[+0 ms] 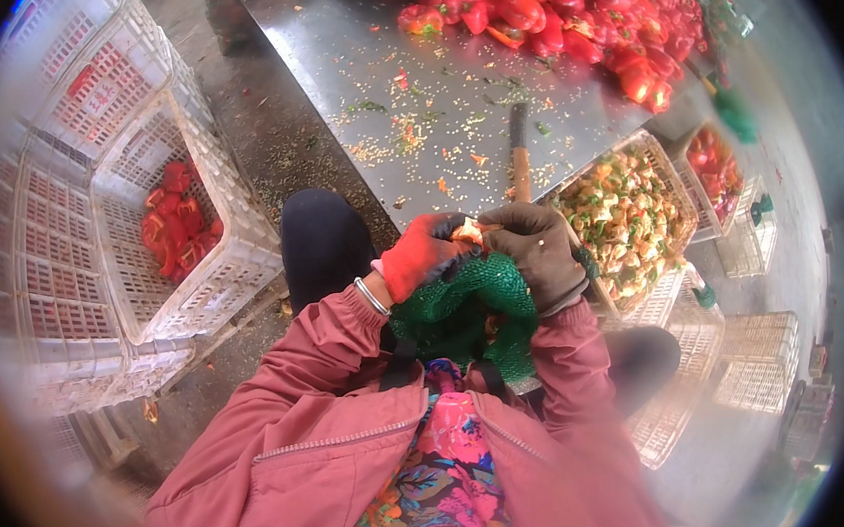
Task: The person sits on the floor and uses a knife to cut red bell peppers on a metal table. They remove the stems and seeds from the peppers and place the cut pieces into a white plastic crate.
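My left hand (425, 256), in a red and black glove, holds a small piece of red pepper (468, 231) with pale flesh showing. My right hand (536, 254), in a brown glove, is right beside it, its fingers curled near the piece; whether it grips anything is hidden. A green mesh net bag (462, 305) lies in my lap under both hands. Just beyond my right hand, a knife with a wooden handle (521, 174) lies on the metal table (395, 109), which is scattered with pepper seeds and scraps.
Red peppers (565, 7) are heaped at the table's far right. A crate of pepper cores (627, 225) stands at my right, with other crates beyond. On the left, a white plastic crate (245, 277) holds several red peppers (174, 231) beside stacked crates.
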A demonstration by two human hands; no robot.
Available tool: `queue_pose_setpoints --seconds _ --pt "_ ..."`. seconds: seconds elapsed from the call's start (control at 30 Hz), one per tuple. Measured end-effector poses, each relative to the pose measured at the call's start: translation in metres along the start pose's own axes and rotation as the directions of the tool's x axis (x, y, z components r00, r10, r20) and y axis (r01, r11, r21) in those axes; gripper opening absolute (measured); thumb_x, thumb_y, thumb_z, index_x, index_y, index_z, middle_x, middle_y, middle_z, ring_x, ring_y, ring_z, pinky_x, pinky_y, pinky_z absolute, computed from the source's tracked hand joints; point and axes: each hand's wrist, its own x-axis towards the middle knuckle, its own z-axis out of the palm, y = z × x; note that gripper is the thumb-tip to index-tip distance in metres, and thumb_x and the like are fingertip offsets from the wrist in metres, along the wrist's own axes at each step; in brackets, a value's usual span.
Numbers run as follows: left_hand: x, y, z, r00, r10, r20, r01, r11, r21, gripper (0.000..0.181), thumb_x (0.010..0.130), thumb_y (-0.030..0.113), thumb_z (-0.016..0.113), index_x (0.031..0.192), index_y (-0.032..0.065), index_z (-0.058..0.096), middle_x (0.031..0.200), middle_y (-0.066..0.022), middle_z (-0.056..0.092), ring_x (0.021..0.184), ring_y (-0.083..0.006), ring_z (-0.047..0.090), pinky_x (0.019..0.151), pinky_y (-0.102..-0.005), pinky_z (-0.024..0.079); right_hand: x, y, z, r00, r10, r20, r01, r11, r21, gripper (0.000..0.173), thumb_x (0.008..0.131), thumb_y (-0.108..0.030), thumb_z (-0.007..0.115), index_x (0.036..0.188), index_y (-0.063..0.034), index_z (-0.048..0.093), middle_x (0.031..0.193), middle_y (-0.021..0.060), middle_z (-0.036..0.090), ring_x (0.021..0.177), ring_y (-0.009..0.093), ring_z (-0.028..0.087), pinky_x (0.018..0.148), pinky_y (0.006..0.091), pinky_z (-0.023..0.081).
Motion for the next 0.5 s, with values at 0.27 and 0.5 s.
queue_pose_setpoints --seconds 0.27,0.5 --pt "-0.007 0.018 0.006 0.997 0.07 -0.033 -0.063 0.984 0.169 0.027 0.093 0.007 0.067 0.119 -0.0009 0.068 0.097 -0.0071 0.073 0.077 -0.013 0.066 0.063 -0.0302 0.051 0.009 -0.004 0.014 0.966 0.141 -0.217 -0.035 0.902 0.429 0.02 0.085 0.003 0.071 0.105 0.0075 0.07 0.084 0.0036 0.07 0.081 0.014 0.067 0.073 0.0267 0.052" --pt "-0.006 0.013 0.001 0.961 0.277 -0.002 -0.178 0.622 0.762 0.028 0.089 0.014 0.07 0.115 0.0023 0.071 0.097 -0.0125 0.075 0.083 -0.0196 0.07 0.074 -0.0364 0.054 0.002 -0.004 0.029 0.968 -0.25 0.009 0.241 0.924 -0.298 0.015 0.085 0.004 0.074 0.099 0.0029 0.073 0.085 0.0048 0.07 0.078 0.016 0.068 0.069 0.0308 0.054"
